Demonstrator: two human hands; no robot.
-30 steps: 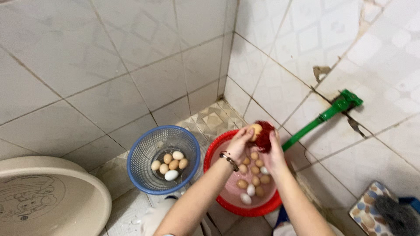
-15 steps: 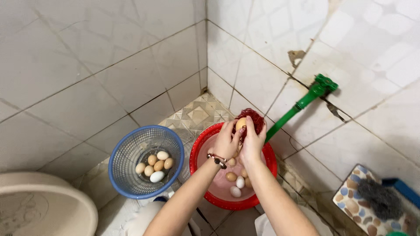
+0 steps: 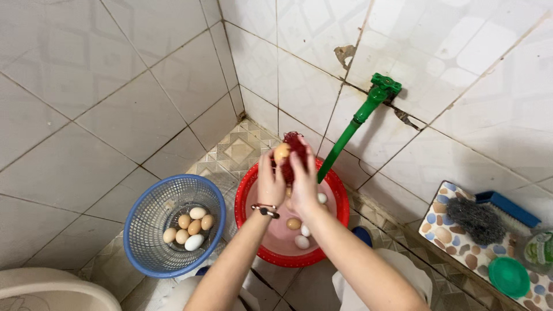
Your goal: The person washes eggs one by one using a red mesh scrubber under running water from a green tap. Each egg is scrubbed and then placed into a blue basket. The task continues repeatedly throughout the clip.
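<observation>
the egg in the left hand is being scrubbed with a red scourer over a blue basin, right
Not quite: the basin under the hands is red, not blue; blue is the basket beside it. The head view shows the left hand holding the egg against the red scourer in the right hand.

Glossy ceramic wall tiles; smooth shiny red plastic basin; blue plastic mesh basket; matt smooth eggs; red scrubber, possibly coarse plastic netting.
</observation>
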